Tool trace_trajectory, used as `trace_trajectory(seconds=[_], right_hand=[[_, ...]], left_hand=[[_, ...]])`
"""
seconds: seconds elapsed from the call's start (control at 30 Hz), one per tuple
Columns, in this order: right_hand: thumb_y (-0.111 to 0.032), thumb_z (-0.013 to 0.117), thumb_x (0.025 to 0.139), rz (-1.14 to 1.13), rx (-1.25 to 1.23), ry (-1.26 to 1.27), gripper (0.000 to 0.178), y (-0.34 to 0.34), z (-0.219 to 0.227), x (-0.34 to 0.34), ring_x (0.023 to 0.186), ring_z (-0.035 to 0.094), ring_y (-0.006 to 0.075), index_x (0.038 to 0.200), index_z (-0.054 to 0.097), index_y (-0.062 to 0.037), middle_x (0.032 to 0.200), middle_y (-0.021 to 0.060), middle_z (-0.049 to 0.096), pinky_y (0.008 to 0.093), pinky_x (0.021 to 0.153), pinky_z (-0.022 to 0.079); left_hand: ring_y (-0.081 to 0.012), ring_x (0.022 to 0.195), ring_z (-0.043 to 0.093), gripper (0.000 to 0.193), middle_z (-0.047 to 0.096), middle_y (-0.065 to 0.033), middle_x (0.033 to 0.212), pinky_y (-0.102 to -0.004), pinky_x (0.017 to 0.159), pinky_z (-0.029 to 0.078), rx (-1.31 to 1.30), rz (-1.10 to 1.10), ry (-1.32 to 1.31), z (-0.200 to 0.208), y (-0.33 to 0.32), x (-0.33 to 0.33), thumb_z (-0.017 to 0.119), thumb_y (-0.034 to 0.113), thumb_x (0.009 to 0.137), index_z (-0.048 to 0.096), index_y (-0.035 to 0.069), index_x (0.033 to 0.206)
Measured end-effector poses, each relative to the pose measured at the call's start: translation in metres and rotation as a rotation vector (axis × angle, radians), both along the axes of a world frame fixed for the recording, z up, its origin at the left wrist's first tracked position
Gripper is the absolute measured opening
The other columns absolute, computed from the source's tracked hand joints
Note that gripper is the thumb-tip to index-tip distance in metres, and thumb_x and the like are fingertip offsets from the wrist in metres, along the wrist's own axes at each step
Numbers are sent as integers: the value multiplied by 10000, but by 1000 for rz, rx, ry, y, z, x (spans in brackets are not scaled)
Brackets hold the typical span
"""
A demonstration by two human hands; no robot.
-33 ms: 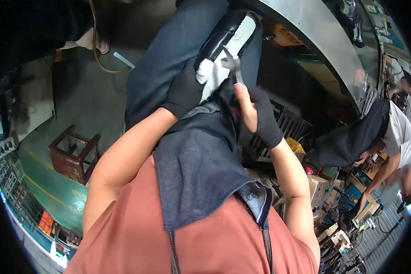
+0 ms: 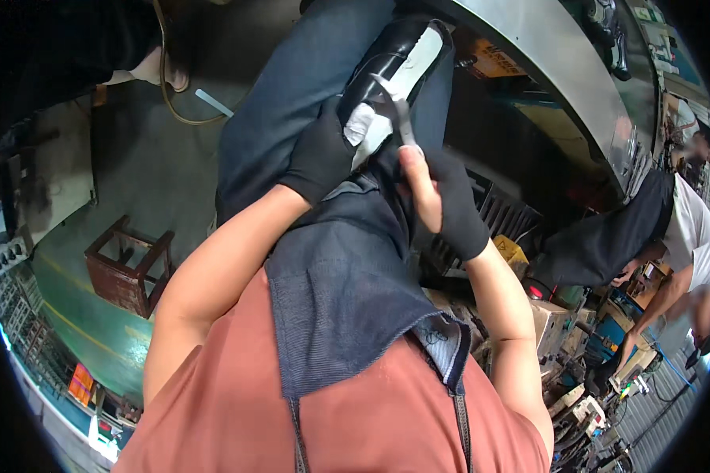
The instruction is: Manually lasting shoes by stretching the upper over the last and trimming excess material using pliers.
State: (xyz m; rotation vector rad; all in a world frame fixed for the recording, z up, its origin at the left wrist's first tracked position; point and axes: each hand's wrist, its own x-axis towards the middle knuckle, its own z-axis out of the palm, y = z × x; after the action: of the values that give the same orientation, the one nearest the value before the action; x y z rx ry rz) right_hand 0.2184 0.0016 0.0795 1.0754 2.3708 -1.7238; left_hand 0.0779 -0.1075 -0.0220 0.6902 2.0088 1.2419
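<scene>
Across my lap lies a black shoe with its white sole turned partly toward me. My left hand, in a black glove with a white-wrapped thumb, is closed around the shoe's near part. My right hand, gloved in black with a bare thumb, grips a silver metal hand tool with a hooked head. The tool's head is over the sole, close to my left thumb. Motion blurs it, so its exact kind and whether it touches the shoe are unclear. A dark denim apron covers my front.
A curved metal bench edge runs along the upper right, with black shoes beyond it. A small brown stool stands at left on the floor. A hose lies at upper left. Two people are at right near cluttered machinery.
My right hand and the tool have shifted slightly left, and the tool's head sits a little nearer my left thumb. My left hand and the shoe stay almost in place.
</scene>
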Motion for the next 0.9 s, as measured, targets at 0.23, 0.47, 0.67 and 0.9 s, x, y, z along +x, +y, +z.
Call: trace_trajectory(seconds=[0.23, 0.47, 0.67, 0.9], right_hand=[[-297, 502, 1000, 54, 162, -9, 353, 12, -29, -12, 591, 511, 142, 816, 585, -7, 655, 65, 553, 302, 564, 417], [-254, 492, 1002, -22, 80, -188, 315, -6, -38, -2, 609, 548, 158, 822, 593, -16, 654, 63, 553, 318, 573, 423], [-298, 523, 975, 126, 291, 26, 330, -17, -54, 8, 682, 609, 382, 875, 622, 1, 761, 226, 614, 424, 625, 451], [-244, 556, 972, 70, 297, -9, 268, -11, -73, 45, 600, 523, 243, 843, 585, -11, 660, 149, 526, 352, 589, 415]], left_hand=[[-426, 1047, 615, 826, 595, -286, 1157, -426, 862, 502, 34, -178, 45, -2, -4, -12, 795, 417, 739, 376, 15, 1328], [-386, 1192, 550, 977, 533, -273, 1288, -404, 953, 466, 114, -272, 169, -20, -15, -13, 806, 397, 735, 256, 7, 1440], [-418, 1202, 533, 956, 509, -305, 1306, -414, 987, 440, -22, -285, 35, -10, -21, -11, 793, 354, 760, 239, 11, 1459], [-386, 1182, 559, 868, 538, -290, 1274, -413, 976, 452, 30, -482, 498, 56, -18, -51, 794, 359, 743, 371, 17, 1420]])
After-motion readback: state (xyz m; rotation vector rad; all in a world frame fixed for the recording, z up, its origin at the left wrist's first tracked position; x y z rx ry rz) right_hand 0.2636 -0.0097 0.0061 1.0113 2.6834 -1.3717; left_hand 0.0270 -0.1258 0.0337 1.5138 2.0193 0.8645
